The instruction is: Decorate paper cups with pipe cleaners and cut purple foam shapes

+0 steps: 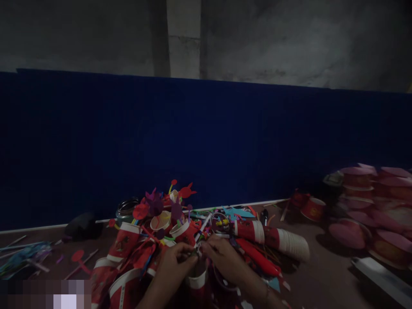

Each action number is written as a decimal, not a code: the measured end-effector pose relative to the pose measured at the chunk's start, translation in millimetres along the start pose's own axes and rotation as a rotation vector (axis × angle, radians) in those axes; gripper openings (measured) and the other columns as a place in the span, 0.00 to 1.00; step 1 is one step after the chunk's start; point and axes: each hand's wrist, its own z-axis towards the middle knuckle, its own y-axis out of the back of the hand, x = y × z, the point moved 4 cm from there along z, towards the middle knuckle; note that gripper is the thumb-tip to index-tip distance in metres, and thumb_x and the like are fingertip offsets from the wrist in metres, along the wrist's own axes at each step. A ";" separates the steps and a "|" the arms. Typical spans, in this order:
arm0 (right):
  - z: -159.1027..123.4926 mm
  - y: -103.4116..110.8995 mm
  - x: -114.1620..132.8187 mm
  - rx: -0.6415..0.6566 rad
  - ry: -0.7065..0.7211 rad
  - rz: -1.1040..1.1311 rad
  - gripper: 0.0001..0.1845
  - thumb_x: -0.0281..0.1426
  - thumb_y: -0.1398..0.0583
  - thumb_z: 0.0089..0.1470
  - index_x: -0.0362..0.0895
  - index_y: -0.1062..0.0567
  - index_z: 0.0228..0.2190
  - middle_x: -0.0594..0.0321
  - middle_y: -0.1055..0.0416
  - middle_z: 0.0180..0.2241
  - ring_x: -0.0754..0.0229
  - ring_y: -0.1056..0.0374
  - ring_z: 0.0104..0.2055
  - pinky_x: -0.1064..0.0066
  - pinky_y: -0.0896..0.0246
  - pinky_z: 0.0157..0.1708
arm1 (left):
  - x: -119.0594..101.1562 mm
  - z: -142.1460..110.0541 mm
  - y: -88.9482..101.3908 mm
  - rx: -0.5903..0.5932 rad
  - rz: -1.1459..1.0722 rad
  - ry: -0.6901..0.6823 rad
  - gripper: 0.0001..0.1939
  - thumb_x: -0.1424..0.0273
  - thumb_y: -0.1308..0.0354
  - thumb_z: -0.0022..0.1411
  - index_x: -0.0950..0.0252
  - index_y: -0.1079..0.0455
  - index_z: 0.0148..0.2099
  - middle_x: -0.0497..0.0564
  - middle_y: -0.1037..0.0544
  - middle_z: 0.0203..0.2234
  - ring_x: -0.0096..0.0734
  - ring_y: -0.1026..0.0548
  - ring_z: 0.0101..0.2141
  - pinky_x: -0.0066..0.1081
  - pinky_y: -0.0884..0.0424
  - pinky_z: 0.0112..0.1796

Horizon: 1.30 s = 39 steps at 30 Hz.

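My left hand and my right hand meet at the lower middle of the view, fingers bent and pinched together. Between the fingertips is something small and pale, too dark and small to name. Just below them a red paper cup with a white rim stands between my wrists; whether either hand touches it I cannot tell. Left of my left hand are several red paper cups, some with purple and red paper shapes on thin stalks. A stack of red and white cups lies on its side beyond my right hand.
A dark glass jar stands behind the cups. Pink and red paper-cup pieces are piled at the right, near a pale strip. Blue shiny scraps lie at the left. A dark blue panel runs along the table's back.
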 end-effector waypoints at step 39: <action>14.0 38.5 -61.5 -0.120 -0.175 -0.386 0.15 0.24 0.49 0.50 0.43 0.22 0.29 0.55 0.24 0.32 0.55 0.31 0.36 0.68 0.43 0.38 | -31.4 -27.6 -0.6 0.223 0.700 -0.325 0.15 0.71 0.42 0.52 0.57 0.29 0.45 0.49 0.24 0.40 0.39 0.30 0.43 0.35 0.38 0.44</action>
